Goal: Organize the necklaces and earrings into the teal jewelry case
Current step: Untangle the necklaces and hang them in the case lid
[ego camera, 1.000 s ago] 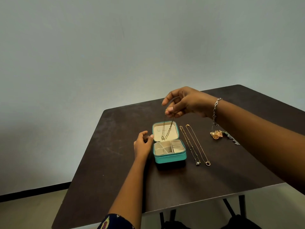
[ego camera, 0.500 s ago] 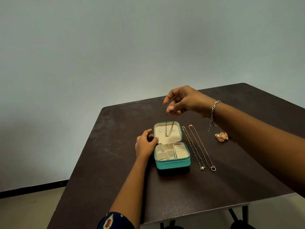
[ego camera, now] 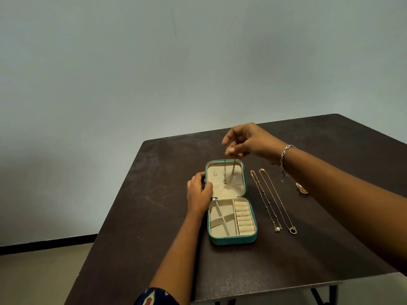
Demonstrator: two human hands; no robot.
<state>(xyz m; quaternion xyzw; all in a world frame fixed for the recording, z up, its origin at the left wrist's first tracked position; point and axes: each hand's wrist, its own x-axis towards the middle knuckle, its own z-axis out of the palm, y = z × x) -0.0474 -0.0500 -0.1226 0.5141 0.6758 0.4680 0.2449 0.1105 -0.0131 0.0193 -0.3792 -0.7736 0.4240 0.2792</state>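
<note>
Progress early: your right hand (ego camera: pixel 248 140) pinches a gold chain necklace (ego camera: pixel 230 172) dangling before the lid of the teal jewelry case (ego camera: pixel 231 240), mid-frame; your left hand (ego camera: pixel 198 194) grips the lid edge; two necklaces (ego camera: pixel 267 202) and a gold earring (ego camera: pixel 301 188) wait at right.

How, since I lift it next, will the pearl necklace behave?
Probably floppy and light: the pearl necklace is a thin chain, like the chain drooping from the right hand. It may snag the ring-pendant necklace close beside it.

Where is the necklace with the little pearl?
In the head view, the pearl necklace lies on the table right of the teal jewelry case, beside the ring-pendant necklace.
</note>
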